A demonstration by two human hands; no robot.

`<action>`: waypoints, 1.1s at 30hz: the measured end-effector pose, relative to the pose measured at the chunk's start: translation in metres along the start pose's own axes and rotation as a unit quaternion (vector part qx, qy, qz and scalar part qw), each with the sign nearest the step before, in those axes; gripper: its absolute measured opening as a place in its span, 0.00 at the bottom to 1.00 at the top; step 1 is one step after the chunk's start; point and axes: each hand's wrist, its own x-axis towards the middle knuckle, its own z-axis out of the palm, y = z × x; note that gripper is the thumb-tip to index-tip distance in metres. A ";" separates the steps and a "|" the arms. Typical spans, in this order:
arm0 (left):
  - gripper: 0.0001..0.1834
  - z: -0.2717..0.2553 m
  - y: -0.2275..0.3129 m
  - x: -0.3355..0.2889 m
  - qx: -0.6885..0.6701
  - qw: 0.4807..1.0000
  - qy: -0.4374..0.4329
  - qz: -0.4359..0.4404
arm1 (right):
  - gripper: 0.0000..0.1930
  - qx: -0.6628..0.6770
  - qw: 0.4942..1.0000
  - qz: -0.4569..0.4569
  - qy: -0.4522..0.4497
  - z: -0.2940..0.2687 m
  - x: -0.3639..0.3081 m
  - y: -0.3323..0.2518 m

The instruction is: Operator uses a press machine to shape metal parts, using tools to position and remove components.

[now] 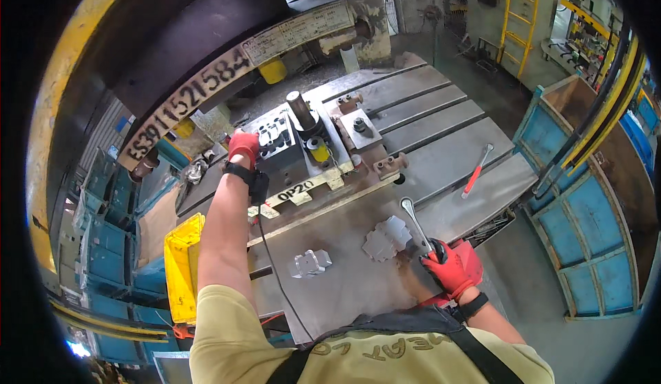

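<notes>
My left hand [245, 144], in a red glove, is at the left end of the metal die block [272, 135] on the press table. Its fingers look curled in, and what they may hold is hidden. My right hand [449, 268], gloved in red and black, is closed around the handle of a ratchet wrench [417, 224], whose head points away from me. Two grey metal parts lie on the table's near side: a small bracket [311, 263] and a larger flat piece [387, 239]. A dark upright cylinder [301, 111] and a yellow cylinder [318, 150] stand on the die.
Another wrench with a red handle [473, 179] lies on the slotted table [441, 112]. A clamp plate with a bolt [359, 129] sits right of the die. The press ram [186, 40] hangs above. A yellow bin [182, 267] stands left, a blue crate [571, 212] right.
</notes>
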 end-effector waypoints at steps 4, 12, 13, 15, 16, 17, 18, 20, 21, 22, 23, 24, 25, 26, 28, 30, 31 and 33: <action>0.23 -0.005 0.011 -0.016 0.102 0.994 -0.012 0.028 | 0.24 -0.051 0.997 -0.059 0.006 0.004 -0.004 -0.015; 0.17 0.004 -0.007 0.017 0.166 0.976 -0.092 0.108 | 0.24 -0.012 1.000 0.011 -0.018 0.011 -0.009 -0.018; 0.17 0.005 -0.008 0.019 0.177 0.972 -0.100 0.118 | 0.23 -0.029 0.999 -0.003 -0.017 0.011 -0.009 -0.019; 0.18 0.006 -0.011 0.023 0.240 0.949 -0.105 0.178 | 0.23 -0.036 0.999 -0.025 -0.004 0.010 -0.010 -0.014; 0.19 0.006 -0.013 0.025 0.291 0.924 -0.101 0.227 | 0.22 -0.044 0.998 -0.049 0.008 0.010 -0.010 -0.011; 0.20 0.011 -0.016 0.030 0.187 0.970 -0.068 0.141 | 0.22 -0.045 0.998 -0.047 0.008 0.010 -0.010 -0.009; 0.19 0.010 -0.013 0.032 0.247 0.947 -0.088 0.184 | 0.22 -0.007 1.000 -0.009 -0.002 0.010 -0.009 -0.007; 0.17 0.007 -0.011 0.031 0.367 0.886 -0.106 0.261 | 0.22 0.028 0.999 0.030 -0.011 0.008 -0.011 -0.008; 0.17 0.006 -0.008 0.028 0.366 0.886 -0.104 0.264 | 0.21 0.007 1.000 0.014 -0.009 0.009 -0.013 -0.012; 0.17 0.005 -0.007 0.023 0.266 0.942 -0.075 0.193 | 0.21 -0.014 1.000 -0.002 -0.007 0.009 -0.014 -0.015; 0.16 0.004 -0.007 0.018 0.160 0.979 -0.046 0.118 | 0.21 -0.013 1.000 -0.003 -0.004 0.009 -0.015 -0.015; 0.16 -0.007 0.002 0.007 0.279 0.937 -0.086 0.190 | 0.21 -0.017 1.000 0.001 -0.002 0.009 -0.017 -0.014; 0.17 -0.004 0.002 0.003 0.168 0.980 -0.026 0.102 | 0.20 -0.022 1.000 0.005 0.000 0.009 -0.018 -0.013; 0.18 0.000 0.003 0.001 0.051 0.998 0.034 0.011 | 0.20 -0.018 1.000 0.003 0.003 0.009 -0.017 -0.011; 0.23 -0.009 0.006 -0.008 0.033 0.999 0.037 -0.005 | 0.20 -0.036 0.998 -0.042 0.002 0.009 -0.016 -0.004; 0.25 -0.010 0.006 -0.003 0.094 0.994 -0.023 0.042 | 0.20 -0.023 0.999 -0.039 0.002 0.008 -0.015 0.000; 0.25 -0.011 0.009 -0.005 0.088 0.994 -0.052 0.036 | 0.20 -0.011 0.999 -0.036 0.002 0.008 -0.014 0.001; 0.24 -0.010 0.005 -0.001 0.070 0.995 -0.061 0.043 | 0.20 -0.024 0.999 -0.038 0.011 0.010 -0.017 -0.003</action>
